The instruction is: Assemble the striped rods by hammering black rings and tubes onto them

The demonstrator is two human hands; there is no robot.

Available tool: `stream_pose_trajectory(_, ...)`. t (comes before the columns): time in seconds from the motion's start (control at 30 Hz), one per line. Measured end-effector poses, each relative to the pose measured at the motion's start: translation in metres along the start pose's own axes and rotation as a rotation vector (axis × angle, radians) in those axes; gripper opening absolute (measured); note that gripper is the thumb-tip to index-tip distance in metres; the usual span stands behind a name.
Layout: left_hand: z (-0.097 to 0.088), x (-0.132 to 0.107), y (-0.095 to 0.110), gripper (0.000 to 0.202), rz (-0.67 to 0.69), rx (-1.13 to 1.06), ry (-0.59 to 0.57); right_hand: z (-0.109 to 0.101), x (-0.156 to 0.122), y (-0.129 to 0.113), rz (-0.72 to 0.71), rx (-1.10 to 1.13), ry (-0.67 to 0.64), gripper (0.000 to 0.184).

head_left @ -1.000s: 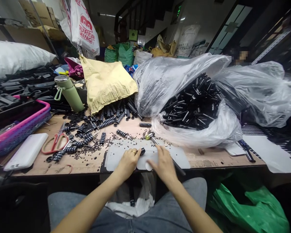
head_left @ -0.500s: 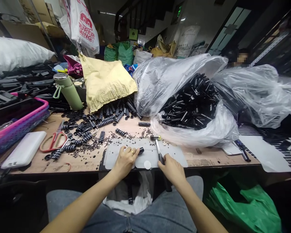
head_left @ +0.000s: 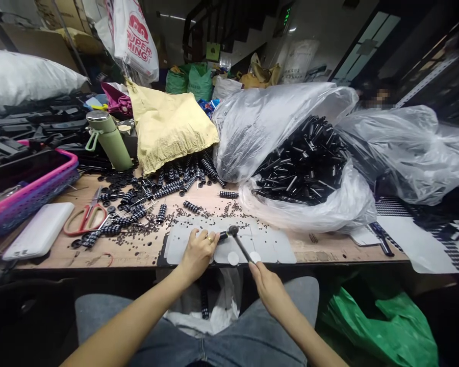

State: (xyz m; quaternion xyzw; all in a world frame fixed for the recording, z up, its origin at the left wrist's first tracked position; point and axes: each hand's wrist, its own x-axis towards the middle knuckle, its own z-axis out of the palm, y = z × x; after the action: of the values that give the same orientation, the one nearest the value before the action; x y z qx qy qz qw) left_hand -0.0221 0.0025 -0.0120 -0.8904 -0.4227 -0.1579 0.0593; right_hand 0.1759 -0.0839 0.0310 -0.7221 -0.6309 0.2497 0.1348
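Note:
Over the pale mat (head_left: 275, 248) at the table's front edge, my left hand (head_left: 199, 252) is closed around a short black tube (head_left: 223, 236), whose end sticks out to the right. My right hand (head_left: 266, 281) grips the dark handle of a hammer (head_left: 241, 246). The hammer's head is right at the tube's exposed end; whether they touch I cannot tell. A white round disc (head_left: 233, 258) lies on the mat below the hammer head. Tiny dark rings (head_left: 229, 210) are scattered behind the mat.
Black tubes (head_left: 302, 168) spill from a clear plastic bag (head_left: 275, 112) at the back right. Ribbed black rollers (head_left: 137, 211), red-handled scissors (head_left: 86, 220), a white power bank (head_left: 40, 230), a green bottle (head_left: 112, 142) and a pink-rimmed basket (head_left: 67, 159) stand left. A yellow sack (head_left: 176, 127) lies behind.
My right hand has swung the hammer leftward, bringing its head from the mat's back edge to the tube's end. My left hand stays in nearly the same place, holding the tube.

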Motion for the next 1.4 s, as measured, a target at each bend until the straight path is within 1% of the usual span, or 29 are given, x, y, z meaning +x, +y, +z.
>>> stream_pose_trajectory(0.03, 0.001, 0.0, 0.003, 0.035, -0.009, 0.003, -0.006, -0.001, 0.0, -0.004, 0.0, -0.006, -0.025, 0.038)
stream_pose_trajectory(0.1, 0.005, 0.0, 0.011, 0.037, -0.03, 0.004, -0.009, -0.006, -0.002, -0.014, -0.03, 0.039, -0.001, 0.039)
stream_pose_trajectory(0.17, 0.011, -0.001, 0.022, 0.049, -0.046, 0.0, -0.011, -0.009, -0.005, -0.026, -0.089, 0.124, 0.059, 0.04)
stream_pose_trajectory(0.2, 0.014, -0.001, 0.027, 0.057, -0.044, -0.004, -0.016, -0.008, -0.006, -0.033, -0.12, 0.153, 0.07, 0.041)
stream_pose_trajectory(0.23, 0.017, -0.001, 0.031, 0.062, -0.036, -0.008, -0.024, -0.005, -0.007, -0.039, -0.147, 0.155, 0.052, 0.041)
stream_pose_trajectory(0.3, 0.023, -0.001, 0.034, 0.062, -0.016, -0.02, -0.035, 0.004, -0.007, -0.049, -0.181, 0.082, -0.067, 0.04)
stream_pose_trajectory(0.37, 0.026, 0.002, 0.032, 0.057, 0.007, -0.043, -0.042, 0.013, -0.004, -0.054, -0.189, -0.002, -0.193, 0.038)
stream_pose_trajectory(0.4, 0.026, 0.004, 0.03, 0.054, 0.015, -0.063, -0.047, 0.015, -0.002, -0.055, -0.193, -0.011, -0.225, 0.038)
stream_pose_trajectory(0.43, 0.024, 0.006, 0.027, 0.051, 0.01, -0.087, -0.055, 0.015, 0.001, -0.055, -0.199, 0.004, -0.224, 0.038)
stream_pose_trajectory(0.47, 0.021, 0.008, 0.026, 0.047, -0.017, -0.114, -0.064, 0.013, 0.003, -0.054, -0.199, 0.027, -0.195, 0.039)
stream_pose_trajectory(0.53, 0.011, 0.009, 0.026, 0.039, -0.109, -0.168, -0.09, 0.005, 0.01, -0.048, -0.172, 0.041, -0.11, 0.042)
stream_pose_trajectory(0.57, 0.005, 0.008, 0.027, 0.035, -0.145, -0.201, -0.107, 0.0, 0.014, -0.044, -0.144, 0.022, -0.071, 0.043)
stream_pose_trajectory(0.63, -0.005, 0.006, 0.025, 0.028, -0.146, -0.293, -0.133, -0.009, 0.024, -0.032, -0.075, -0.065, -0.011, 0.042)
stream_pose_trajectory(0.7, -0.013, 0.007, 0.01, 0.021, -0.145, -0.382, -0.132, -0.013, 0.035, -0.017, -0.012, -0.182, 0.017, 0.038)
stream_pose_trajectory(0.73, -0.016, 0.012, -0.005, 0.022, -0.208, -0.393, -0.111, -0.014, 0.04, -0.009, 0.019, -0.243, 0.026, 0.037)
stream_pose_trajectory(0.77, -0.018, 0.019, -0.024, 0.023, -0.314, -0.366, -0.086, -0.014, 0.045, -0.002, 0.048, -0.302, 0.038, 0.037)
stream_pose_trajectory(0.8, -0.019, 0.029, -0.046, 0.026, -0.442, -0.3, -0.044, -0.013, 0.049, 0.004, 0.072, -0.354, 0.058, 0.037)
stream_pose_trajectory(0.83, -0.019, 0.039, -0.07, 0.028, -0.541, -0.21, -0.019, -0.012, 0.053, 0.008, 0.081, -0.394, 0.089, 0.037)
stream_pose_trajectory(0.87, -0.019, 0.05, -0.094, 0.028, -0.582, -0.112, -0.027, -0.011, 0.057, 0.012, 0.067, -0.42, 0.129, 0.037)
stream_pose_trajectory(0.9, -0.018, 0.06, -0.116, 0.028, -0.586, -0.014, -0.06, -0.01, 0.061, 0.014, 0.033, -0.434, 0.178, 0.035)
stream_pose_trajectory(0.97, -0.014, 0.074, -0.149, 0.026, -0.597, 0.03, -0.094, -0.012, 0.075, 0.016, -0.064, -0.434, 0.286, 0.031)
stream_pose_trajectory(1.03, -0.008, 0.081, -0.164, 0.024, -0.587, 0.042, -0.115, -0.021, 0.097, 0.015, -0.119, -0.432, 0.39, 0.026)
stream_pose_trajectory(1.07, -0.006, 0.083, -0.167, 0.023, -0.577, 0.047, -0.121, -0.027, 0.111, 0.015, -0.112, -0.44, 0.441, 0.025)
stream_pose_trajectory(1.13, -0.004, 0.082, -0.164, 0.023, -0.547, 0.062, -0.123, -0.045, 0.142, 0.017, -0.057, -0.472, 0.535, 0.026)
stream_pose_trajectory(1.2, -0.007, 0.08, -0.157, 0.025, -0.524, 0.04, -0.097, -0.066, 0.173, 0.023, -0.019, -0.481, 0.573, 0.03)
stream_pose_trajectory(1.23, -0.011, 0.078, -0.151, 0.026, -0.526, -0.01, -0.072, -0.076, 0.186, 0.026, -0.011, -0.483, 0.574, 0.033)
stream_pose_trajectory(1.3, -0.02, 0.074, -0.136, 0.03, -0.552, -0.232, -0.001, -0.092, 0.205, 0.032, -0.023, -0.482, 0.543, 0.034)
stream_pose_trajectory(1.37, -0.029, 0.069, -0.116, 0.032, -0.604, -0.595, 0.06, -0.098, 0.212, 0.034, -0.074, -0.479, 0.505, 0.033)
stream_pose_trajectory(1.4, -0.033, 0.066, -0.104, 0.032, -0.639, -0.802, 0.076, -0.096, 0.21, 0.033, -0.115, -0.477, 0.491, 0.034)
